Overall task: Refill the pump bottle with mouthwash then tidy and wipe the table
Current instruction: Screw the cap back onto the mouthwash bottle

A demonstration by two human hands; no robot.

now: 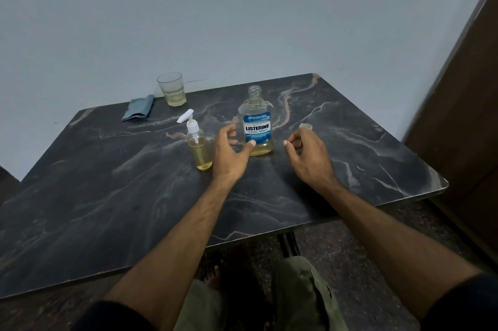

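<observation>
- Mouthwash (pixel 257 125) stands upright mid-desk (pixel 107 209), cap off, label facing me.
- Pump bottle (pixel 199 146) upright just left, nozzle pointing back-left.
- Left hand (pixel 229 152) spread beside mouthwash, gripping nothing.
- Right hand (pixel 307 152) loosely curled, empty.

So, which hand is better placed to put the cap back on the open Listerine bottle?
Probably the right hand: the clear cap lies on the table just beyond its fingers. The left hand is beside the Listerine bottle and could steady it.
</observation>
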